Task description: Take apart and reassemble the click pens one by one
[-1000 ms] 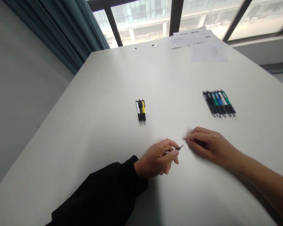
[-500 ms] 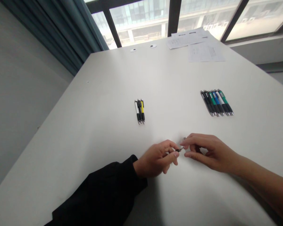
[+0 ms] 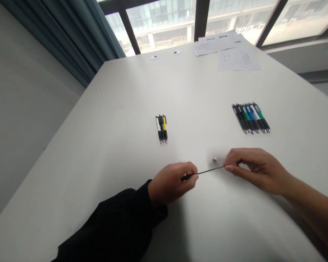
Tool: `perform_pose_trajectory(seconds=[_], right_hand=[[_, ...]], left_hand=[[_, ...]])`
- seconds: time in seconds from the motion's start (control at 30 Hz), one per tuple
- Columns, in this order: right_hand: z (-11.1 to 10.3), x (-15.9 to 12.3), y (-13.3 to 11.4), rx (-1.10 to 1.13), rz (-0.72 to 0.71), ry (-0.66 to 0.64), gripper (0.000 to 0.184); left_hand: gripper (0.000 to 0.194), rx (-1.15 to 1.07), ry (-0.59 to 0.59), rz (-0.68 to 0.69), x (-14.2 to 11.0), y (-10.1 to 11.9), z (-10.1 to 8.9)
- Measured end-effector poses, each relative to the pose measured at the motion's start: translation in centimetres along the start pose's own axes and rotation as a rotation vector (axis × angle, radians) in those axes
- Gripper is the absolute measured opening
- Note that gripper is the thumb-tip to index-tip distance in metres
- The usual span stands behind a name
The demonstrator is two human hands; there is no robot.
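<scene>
My left hand is closed around a dark pen barrel, most of it hidden inside the fingers. From the barrel's end a thin pen refill sticks out to the right. Its far end is pinched between the thumb and fingers of my right hand. Just beyond the refill, a small silver pen tip lies on the white table.
A group of pens, white, black and yellow, lies left of centre. Farther right is a row of several pens in black, green, blue and white. Papers and two small white ovals lie near the window.
My right hand has taken hold of the refill's end and moved right, drawing a long stretch of it out of the barrel. The pen tip now shows uncovered on the table.
</scene>
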State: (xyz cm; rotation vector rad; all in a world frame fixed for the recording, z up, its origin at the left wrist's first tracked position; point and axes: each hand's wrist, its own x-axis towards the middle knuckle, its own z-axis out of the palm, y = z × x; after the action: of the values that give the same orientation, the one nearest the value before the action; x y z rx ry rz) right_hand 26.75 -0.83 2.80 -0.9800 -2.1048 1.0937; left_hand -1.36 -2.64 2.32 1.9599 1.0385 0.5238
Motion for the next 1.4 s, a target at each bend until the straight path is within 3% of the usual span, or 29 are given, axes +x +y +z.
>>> perform_pose_trajectory(seconds=[0.13, 0.37, 0.73, 1.4], right_hand=[[-0.6, -0.1, 0.3, 0.001, 0.014, -0.017, 0.012], [-2.2, 0.1, 1.3, -0.132, 0.104, -0.039, 0.020], [-1.9, 0.3, 2.5, -0.267, 0.056, -0.119, 0.019], [-2.1, 0.3, 2.4, -0.332, 0.038, -0.128, 0.017]], left_hand=[[0.012, 0.268, 0.030, 0.101, -0.4, -0.5, -0.1], [0.023, 0.593, 0.083, 0.156, -0.7, -1.9, -0.4], [0.027, 0.682, 0.191, 0.245, -0.7, -2.8, -0.2], [0.028, 0.660, 0.159, 0.159, -0.5, -3.2, -0.5]])
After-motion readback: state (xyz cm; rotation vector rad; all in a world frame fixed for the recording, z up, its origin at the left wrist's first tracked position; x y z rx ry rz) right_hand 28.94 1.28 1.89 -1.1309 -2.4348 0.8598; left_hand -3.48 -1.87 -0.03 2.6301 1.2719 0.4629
